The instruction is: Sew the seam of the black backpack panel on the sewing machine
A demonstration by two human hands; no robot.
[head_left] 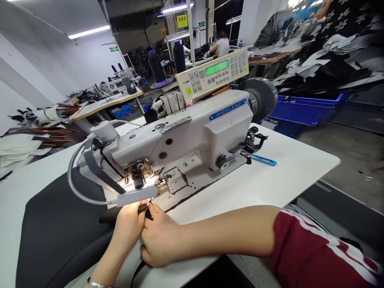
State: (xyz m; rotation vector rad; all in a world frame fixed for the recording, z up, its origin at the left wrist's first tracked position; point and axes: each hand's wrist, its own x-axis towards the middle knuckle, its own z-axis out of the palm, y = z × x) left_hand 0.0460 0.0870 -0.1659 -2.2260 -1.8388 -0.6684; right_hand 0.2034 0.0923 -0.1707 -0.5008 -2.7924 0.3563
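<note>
My left hand (129, 221) and my right hand (160, 234) meet in front of the sewing machine (183, 132), just below its lit needle area. Both are closed on the edge of a black fabric piece (57, 224), whose wide part spreads over the table to the left. A folded bit of the fabric shows between my fingers. Fingertips and the exact grip are partly hidden. A grey lamp (136, 197) on a bendable metal neck sits right above my hands. Beneath my right hand a thin black strip hangs down.
The white table (288, 160) carries blue-handled snips (262, 160) right of the machine. A control panel (213, 74) tops the machine, with black thread cones (157, 66) behind. Blue crates (306, 110) stand at the right. A person (222, 44) sits far back among other machines.
</note>
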